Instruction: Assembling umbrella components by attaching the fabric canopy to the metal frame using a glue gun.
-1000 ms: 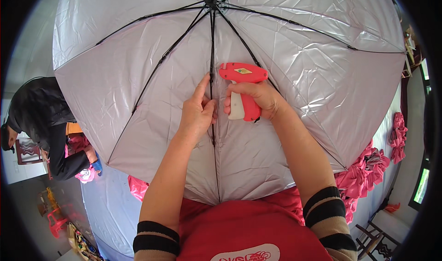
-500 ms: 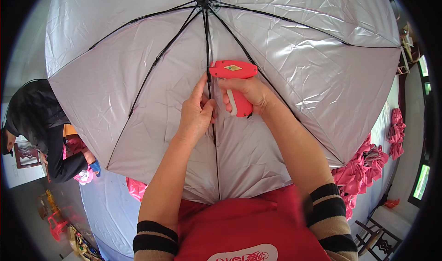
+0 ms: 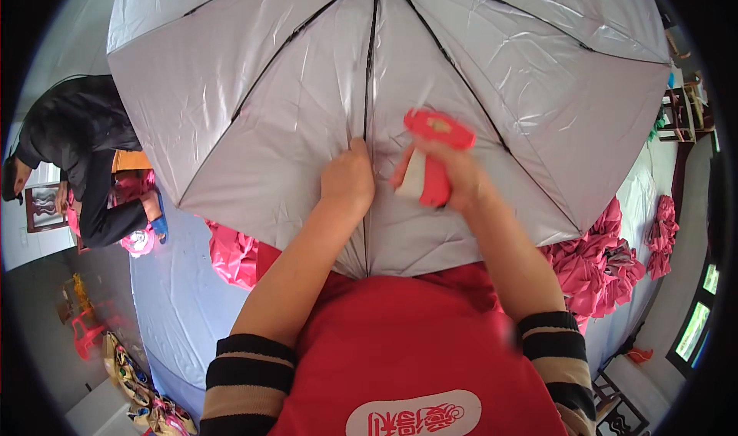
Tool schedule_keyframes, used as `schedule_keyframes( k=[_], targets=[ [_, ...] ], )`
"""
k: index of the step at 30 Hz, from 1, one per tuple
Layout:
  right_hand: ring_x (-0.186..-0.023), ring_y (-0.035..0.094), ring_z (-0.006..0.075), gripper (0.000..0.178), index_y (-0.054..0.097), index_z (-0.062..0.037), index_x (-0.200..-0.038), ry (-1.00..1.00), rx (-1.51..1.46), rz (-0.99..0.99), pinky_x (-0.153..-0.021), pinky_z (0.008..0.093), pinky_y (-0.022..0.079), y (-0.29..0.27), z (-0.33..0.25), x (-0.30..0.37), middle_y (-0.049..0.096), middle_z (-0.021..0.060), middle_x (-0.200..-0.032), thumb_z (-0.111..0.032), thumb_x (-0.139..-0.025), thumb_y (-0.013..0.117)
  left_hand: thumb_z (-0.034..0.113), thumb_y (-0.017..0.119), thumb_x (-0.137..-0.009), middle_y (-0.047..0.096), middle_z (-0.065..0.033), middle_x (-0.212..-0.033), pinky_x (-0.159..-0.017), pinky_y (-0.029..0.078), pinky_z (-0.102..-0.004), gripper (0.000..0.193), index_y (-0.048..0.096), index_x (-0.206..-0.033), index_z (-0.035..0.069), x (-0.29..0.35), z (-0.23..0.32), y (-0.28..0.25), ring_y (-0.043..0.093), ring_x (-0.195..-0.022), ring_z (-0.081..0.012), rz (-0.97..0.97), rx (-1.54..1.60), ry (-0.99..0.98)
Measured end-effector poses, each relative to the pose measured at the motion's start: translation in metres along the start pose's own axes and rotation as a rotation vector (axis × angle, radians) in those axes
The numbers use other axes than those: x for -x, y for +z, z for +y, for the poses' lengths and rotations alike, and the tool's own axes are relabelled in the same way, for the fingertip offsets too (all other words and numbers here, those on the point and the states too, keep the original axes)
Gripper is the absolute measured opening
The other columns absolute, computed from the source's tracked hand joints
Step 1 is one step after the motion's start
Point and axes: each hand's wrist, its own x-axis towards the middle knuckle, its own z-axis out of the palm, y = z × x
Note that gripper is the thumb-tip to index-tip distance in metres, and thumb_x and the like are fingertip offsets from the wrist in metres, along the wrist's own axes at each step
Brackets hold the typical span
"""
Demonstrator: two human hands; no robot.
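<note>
An open umbrella (image 3: 296,140) with a silvery inside and thin black ribs spreads in front of me. My left hand (image 3: 350,178) is closed at the middle rib (image 3: 370,67), low on the canopy, and its fingertips are partly hidden. To the right, my right hand (image 3: 455,173) grips a red pistol-shaped hand tool (image 3: 437,182) with a white lever. The tool's head, blurred by motion, is apart from the middle rib. Toward my red apron (image 3: 415,321) lies the canopy's near edge.
Bunched pink umbrellas (image 3: 596,271) lie at the right on a pale blue surface (image 3: 173,282). More pink fabric (image 3: 231,255) shows at the left. A person in dark clothes (image 3: 81,144) bends over at the far left. A red stool (image 3: 86,336) stands lower left.
The canopy has shifted nearer to me, its hub now out of view. My right hand has drawn the red tool away from the middle rib, while my left hand has closed lower along it.
</note>
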Motion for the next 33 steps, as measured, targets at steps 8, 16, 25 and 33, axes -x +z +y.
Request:
schedule_keyframes(
  k=[8, 16, 25, 33],
  targets=[
    [-0.078, 0.067, 0.0298, 0.023, 0.057, 0.0011, -0.098, 0.03, -0.053, 0.237, -0.069, 0.0425, 0.057, 0.04, 0.078, 0.038, 0.064, 0.0151, -0.085, -0.019, -0.087, 0.062, 0.003, 0.062, -0.084, 0.063, -0.0158, -0.076, -0.057, 0.053, -0.0357, 0.014, 0.054, -0.093, -0.003, 0.034, -0.009, -0.001, 0.065, -0.064, -0.0247, 0.086, 0.795, -0.176],
    [-0.073, 0.068, 0.0299, 0.023, 0.058, 0.0004, -0.095, 0.047, -0.122, 0.201, -0.065, 0.0408, 0.057, 0.034, 0.064, 0.027, 0.065, 0.016, -0.082, -0.02, -0.086, 0.064, 0.001, 0.064, -0.083, 0.062, -0.0081, -0.075, -0.052, 0.05, -0.0248, 0.009, 0.059, -0.088, -0.005, 0.043, -0.01, -0.006, 0.06, -0.06, -0.0123, -0.014, 1.235, -0.317],
    [-0.07, 0.068, 0.0308, 0.023, 0.06, 0.0004, -0.092, 0.077, -0.044, 0.169, -0.065, 0.0401, 0.057, 0.034, 0.063, 0.021, 0.066, 0.0173, -0.08, -0.021, -0.086, 0.063, -0.001, 0.063, -0.083, 0.063, -0.0083, -0.076, -0.054, 0.05, -0.0248, 0.008, 0.06, -0.089, -0.005, 0.043, -0.01, -0.008, 0.06, -0.062, -0.0127, -0.038, 1.287, -0.301],
    [-0.071, 0.068, 0.0313, 0.021, 0.059, 0.0005, -0.091, 0.121, -0.092, 0.029, -0.067, 0.0407, 0.056, 0.028, 0.057, 0.027, 0.066, 0.0168, -0.08, -0.02, -0.087, 0.061, 0.0, 0.063, -0.084, 0.064, -0.0081, -0.08, -0.057, 0.05, -0.0247, 0.01, 0.061, -0.093, -0.004, 0.043, -0.014, -0.009, 0.061, -0.065, -0.0136, -0.059, 1.283, -0.326]
  ],
)
